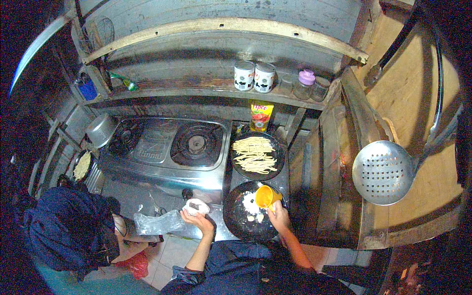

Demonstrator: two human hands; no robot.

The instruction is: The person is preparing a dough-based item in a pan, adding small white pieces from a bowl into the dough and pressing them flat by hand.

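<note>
My right hand (279,217) grips a yellow mug (273,195) by its near side, its mouth facing up and to the left. The mug is above a dark round tray (238,226) that carries a heap of white powder (250,202) and a few small pale lumps (254,218). In my left hand (199,223) is a small white bundle (193,207), cupped from below; I cannot tell whether it is a bag. Pale dough strips (254,145) lie in two rows on a second dark round tray (279,167), just beyond the first.
A two-burner gas stove (197,166) stands left of the trays. A clear plastic bag (158,223) and scissors (159,211) lie before it. Another person (70,228) is close at left. A yellow pouch (261,118) stands behind the trays. A perforated skimmer (383,173) hangs at right.
</note>
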